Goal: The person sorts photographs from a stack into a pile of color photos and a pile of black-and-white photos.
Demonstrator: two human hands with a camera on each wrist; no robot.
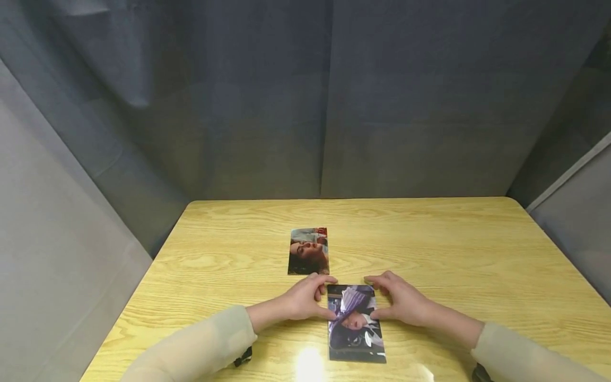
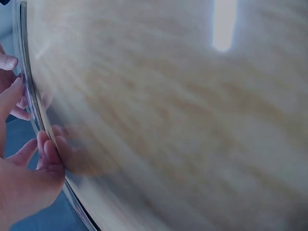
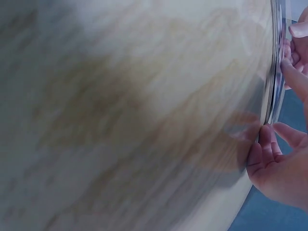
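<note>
From the left, a pale sleeve (image 1: 200, 345) comes in over the near edge of the yellow wooden table (image 1: 453, 254), with a small dark object (image 1: 243, 356) lying just beside its cuff. The left hand (image 1: 300, 300) rests on the tabletop with thumb and forefinger spread in a curve, their tips touching the left edge and far left corner of the near photo (image 1: 355, 323). That print lies flat at the front middle of the table, showing someone with purple hair. In the left wrist view the fingertips (image 2: 48, 154) press against a thin glossy edge, the rest being blurred wood grain.

Beyond the left hand, a little farther back, a second photo (image 1: 308, 251) lies flat by itself, apart from the near one.

The right hand (image 1: 401, 300) mirrors the left, thumb and forefinger pinching lightly at the near photo's right edge and far right corner. A light reflection (image 1: 310, 363) glares on the wood beside the print. I see no containers anywhere on the table.
</note>
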